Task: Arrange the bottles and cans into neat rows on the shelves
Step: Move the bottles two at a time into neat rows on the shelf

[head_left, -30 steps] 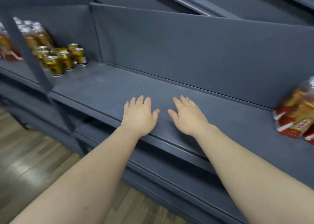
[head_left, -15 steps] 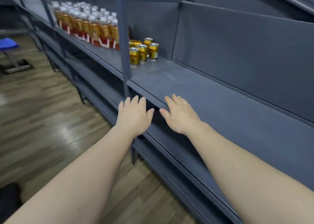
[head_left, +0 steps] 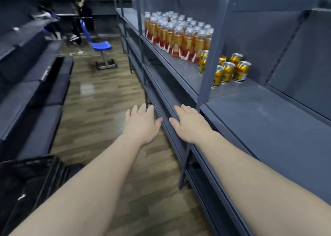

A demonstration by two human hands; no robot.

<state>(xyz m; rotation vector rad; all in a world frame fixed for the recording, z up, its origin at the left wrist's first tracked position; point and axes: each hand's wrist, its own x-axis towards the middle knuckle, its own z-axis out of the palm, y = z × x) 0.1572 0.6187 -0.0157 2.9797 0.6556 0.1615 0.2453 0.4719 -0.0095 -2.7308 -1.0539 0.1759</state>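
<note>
Several amber bottles (head_left: 176, 33) with white caps and red labels stand in rows on the grey shelf (head_left: 265, 121) at the right. Beside them, several gold cans (head_left: 229, 69) stand in a loose cluster, partly hidden behind a shelf upright (head_left: 208, 56). My left hand (head_left: 141, 124) is stretched out flat over the aisle floor, fingers apart and holding nothing. My right hand (head_left: 190, 123) is also flat and spread, over the front edge of the lower shelves, well short of the cans.
A black plastic crate (head_left: 26, 185) sits on the floor at the lower left. Another grey shelf unit (head_left: 35, 85) lines the left of the aisle. A blue chair (head_left: 100, 46) and a seated person (head_left: 80, 12) are at the far end.
The view has swung left along the aisle, so the bottles and cans now sit ahead to the right. Both hands moved off the shelf board, staying open and empty.
</note>
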